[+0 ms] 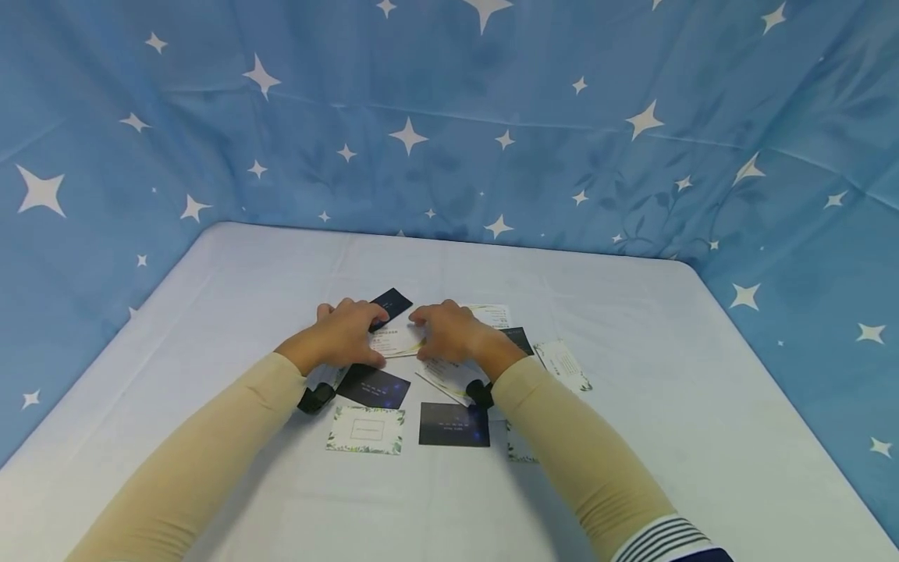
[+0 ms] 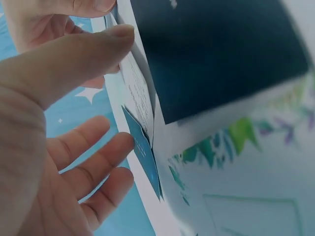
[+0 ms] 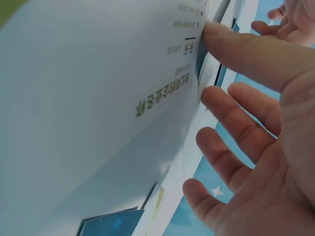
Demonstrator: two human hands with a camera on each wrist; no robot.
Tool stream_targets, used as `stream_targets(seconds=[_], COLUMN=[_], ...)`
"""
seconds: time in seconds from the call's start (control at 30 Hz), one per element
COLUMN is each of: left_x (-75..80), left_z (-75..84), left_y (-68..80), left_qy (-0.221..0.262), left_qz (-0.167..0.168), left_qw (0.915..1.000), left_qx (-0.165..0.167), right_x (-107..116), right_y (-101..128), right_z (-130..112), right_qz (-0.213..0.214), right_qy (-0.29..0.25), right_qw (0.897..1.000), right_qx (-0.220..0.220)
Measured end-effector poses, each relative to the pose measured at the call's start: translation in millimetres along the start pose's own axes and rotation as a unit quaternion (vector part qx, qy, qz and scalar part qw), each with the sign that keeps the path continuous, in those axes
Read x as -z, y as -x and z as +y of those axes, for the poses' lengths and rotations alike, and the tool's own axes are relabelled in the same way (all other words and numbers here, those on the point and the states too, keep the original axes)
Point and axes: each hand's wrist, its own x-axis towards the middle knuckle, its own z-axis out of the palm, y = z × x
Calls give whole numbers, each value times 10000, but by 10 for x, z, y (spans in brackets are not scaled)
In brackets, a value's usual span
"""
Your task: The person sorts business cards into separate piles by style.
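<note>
My left hand point(image 1: 347, 334) reaches over a scatter of business cards on a white-covered table. Its thumb and fingers are spread, with fingertips by a dark card point(image 1: 392, 303) and a white printed card point(image 1: 397, 340). Facing it, my right hand point(image 1: 449, 334) is at the other end of that white card. In the right wrist view the right thumb point(image 3: 231, 42) lies at the edge of a large-looking white card point(image 3: 113, 98) with printed characters, and the other fingers are apart. A dark card point(image 2: 216, 54) overlaps a leaf-bordered card point(image 2: 251, 182) in the left wrist view.
Nearer me lie a leaf-bordered card point(image 1: 365, 430), a dark card point(image 1: 454, 425) and another dark card point(image 1: 374, 386). A white card point(image 1: 563, 364) lies to the right. Behind the table point(image 1: 281, 265) hangs a blue star-patterned curtain point(image 1: 449, 117).
</note>
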Motion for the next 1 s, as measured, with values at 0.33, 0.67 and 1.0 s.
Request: stream_targets(seconds=[0.33,0.67,1.0], left_x=[-35,-27,47], left_z=[33,16,-95], left_y=[-23,-8,-42], left_qy=[174,288,702], left_qz=[-50,-91,299], left_qw=[9997,9994,9970], left_qx=[-190,-143,162], right_x=[21,90,57], right_y=[-18,83,41], right_z=[54,81,131], right_qz=[-433,-282,612], right_qy=[-387,-599,-743], right_qw=[9981,9977,9953], right_qx=[-192,141,115])
